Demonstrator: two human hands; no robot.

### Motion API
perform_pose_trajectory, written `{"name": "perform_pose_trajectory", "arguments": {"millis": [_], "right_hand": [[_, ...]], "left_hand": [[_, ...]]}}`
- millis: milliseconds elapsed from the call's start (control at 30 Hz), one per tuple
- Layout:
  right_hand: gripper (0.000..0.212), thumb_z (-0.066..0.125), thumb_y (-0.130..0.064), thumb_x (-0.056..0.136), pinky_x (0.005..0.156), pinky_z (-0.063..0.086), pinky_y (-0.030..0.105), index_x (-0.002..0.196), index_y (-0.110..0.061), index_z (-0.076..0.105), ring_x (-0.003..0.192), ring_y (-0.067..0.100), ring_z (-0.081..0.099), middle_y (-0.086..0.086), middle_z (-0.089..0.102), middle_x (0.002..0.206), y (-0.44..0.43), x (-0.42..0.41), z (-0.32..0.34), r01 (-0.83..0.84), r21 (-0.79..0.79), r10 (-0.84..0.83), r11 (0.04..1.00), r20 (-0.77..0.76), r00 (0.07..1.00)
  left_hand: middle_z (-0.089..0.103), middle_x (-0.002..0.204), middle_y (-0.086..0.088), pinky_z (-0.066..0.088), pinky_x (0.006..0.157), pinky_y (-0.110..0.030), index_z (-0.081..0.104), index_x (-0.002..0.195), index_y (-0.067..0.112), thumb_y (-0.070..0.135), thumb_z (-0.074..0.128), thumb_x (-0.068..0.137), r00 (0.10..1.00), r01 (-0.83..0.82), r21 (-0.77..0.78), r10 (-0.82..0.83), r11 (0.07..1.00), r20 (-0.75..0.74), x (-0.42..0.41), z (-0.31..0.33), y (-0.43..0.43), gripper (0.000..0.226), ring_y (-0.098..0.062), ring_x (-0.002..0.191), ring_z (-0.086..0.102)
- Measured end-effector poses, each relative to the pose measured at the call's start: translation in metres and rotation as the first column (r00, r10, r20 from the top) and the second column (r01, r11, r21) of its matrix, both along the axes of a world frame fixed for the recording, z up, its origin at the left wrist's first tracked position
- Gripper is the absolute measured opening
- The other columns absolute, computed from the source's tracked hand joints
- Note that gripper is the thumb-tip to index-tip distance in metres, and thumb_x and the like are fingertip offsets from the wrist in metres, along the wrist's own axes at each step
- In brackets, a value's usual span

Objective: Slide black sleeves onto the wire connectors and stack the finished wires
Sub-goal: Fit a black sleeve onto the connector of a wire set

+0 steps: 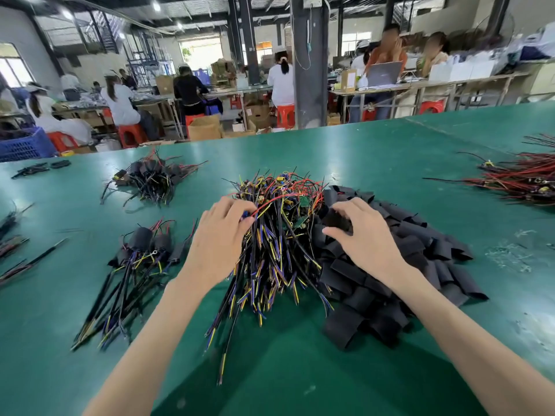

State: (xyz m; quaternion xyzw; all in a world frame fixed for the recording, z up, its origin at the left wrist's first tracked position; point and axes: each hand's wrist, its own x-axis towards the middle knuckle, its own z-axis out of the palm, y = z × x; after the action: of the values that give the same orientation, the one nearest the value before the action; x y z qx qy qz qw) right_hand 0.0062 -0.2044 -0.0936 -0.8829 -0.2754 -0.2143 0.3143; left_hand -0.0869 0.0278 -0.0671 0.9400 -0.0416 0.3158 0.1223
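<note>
While the left hand digs into the tangle of unsleeved wires at the centre of the frame, the right hand sits on top of the heap of black sleeves touching that tangle on its right. The left fingers are curled in among the strands beside a red lead. They seem to be pinching one wire, though the tangle hides the tips. The right fingers and thumb are bent round a single black sleeve, clamped on it lightly.

I judge the wires to be light, thin and floppy, and likely to snag their neighbours. Their far ends carry small green boards and components (the fragile part), so the insulated lead just behind the connector looks like the best place to hold, drawing it out lengthways. The sleeves look like soft, flattened tubes of almost no weight. Squeezing one at its edges should open its mouth.

A stack of finished wires lies at the left of the frame on the green worktop, with a second pile above it. No brand, label or writing can be read.
</note>
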Motion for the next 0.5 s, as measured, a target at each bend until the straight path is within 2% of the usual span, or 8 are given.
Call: {"name": "perform_pose_trajectory", "arguments": {"millis": [133,233,367,500], "right_hand": [[0.037,0.077,-0.021,0.075,0.081,0.04,0.032,0.108,-0.01,0.064,0.09,0.029,0.058,0.006,0.059,0.098,0.002,0.003,-0.004,-0.019,0.0,0.019,1.0,0.013,1.0],[0.035,0.077,-0.022,0.075,0.075,0.036,0.025,0.107,-0.013,0.064,0.087,0.024,0.057,-0.003,0.055,0.092,0.003,0.003,-0.006,-0.014,0.022,0.014,1.0,0.019,1.0],[0.035,0.077,-0.022,0.076,0.075,0.037,0.025,0.107,-0.013,0.064,0.086,0.023,0.057,-0.002,0.056,0.092,0.005,0.002,-0.009,-0.026,0.026,0.025,0.999,0.031,0.999],[0.034,0.076,-0.022,0.076,0.079,0.045,0.032,0.107,-0.013,0.064,0.087,0.023,0.057,-0.002,0.057,0.093,0.007,-0.001,-0.007,-0.045,0.061,0.045,0.997,0.006,0.999]], "left_hand": [[0.056,0.103,-0.008,0.035,0.082,-0.037,0.062,0.109,0.01,0.018,0.045,0.095,0.998,0.042,-0.045,-0.041,0.998,0.04,-0.002,-0.009,-0.003,0.024,-0.029,0.095,0.054],[0.055,0.101,-0.004,0.032,0.08,-0.034,0.062,0.108,0.011,0.018,0.044,0.095,0.993,0.077,-0.065,-0.071,0.995,0.093,-0.006,-0.011,-0.004,0.024,-0.021,0.092,0.049],[0.053,0.099,-0.002,0.032,0.078,-0.034,0.061,0.108,0.01,0.025,0.038,0.096,0.986,0.098,-0.088,-0.084,0.991,0.147,-0.014,-0.014,-0.004,0.03,-0.017,0.091,0.046],[0.054,0.099,-0.003,0.032,0.078,-0.033,0.062,0.107,0.011,0.026,0.037,0.096,0.987,0.081,-0.072,-0.07,0.994,0.143,-0.018,-0.015,-0.004,0.031,-0.016,0.091,0.046]]}}
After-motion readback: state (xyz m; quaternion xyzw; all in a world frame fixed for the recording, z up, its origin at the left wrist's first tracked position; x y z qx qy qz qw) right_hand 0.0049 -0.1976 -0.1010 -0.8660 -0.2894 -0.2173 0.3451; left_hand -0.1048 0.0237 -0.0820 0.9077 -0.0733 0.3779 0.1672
